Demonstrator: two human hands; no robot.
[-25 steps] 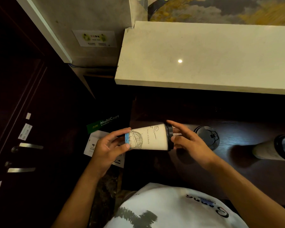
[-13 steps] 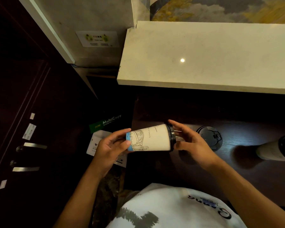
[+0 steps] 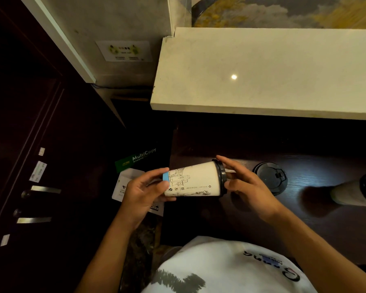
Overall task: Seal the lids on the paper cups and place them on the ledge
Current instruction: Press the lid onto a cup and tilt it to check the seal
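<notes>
In the head view, the left hand [image 3: 143, 190] pinches the base of the paper cup [image 3: 193, 180], which lies sideways above the dark counter [image 3: 304, 218]. The right hand [image 3: 246, 186] cups its black lid [image 3: 221, 178], hiding the top. At 3 o'clock, a second cup [image 3: 347, 194] is cut off. The ledge [image 3: 262, 70] lies at 12 o'clock.

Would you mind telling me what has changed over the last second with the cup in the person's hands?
The paper cup has been rolled about its long axis, so different print faces up. Both hands stay on it: left hand at the base, right hand at the black lid. The loose lid and second cup have not moved.
</notes>
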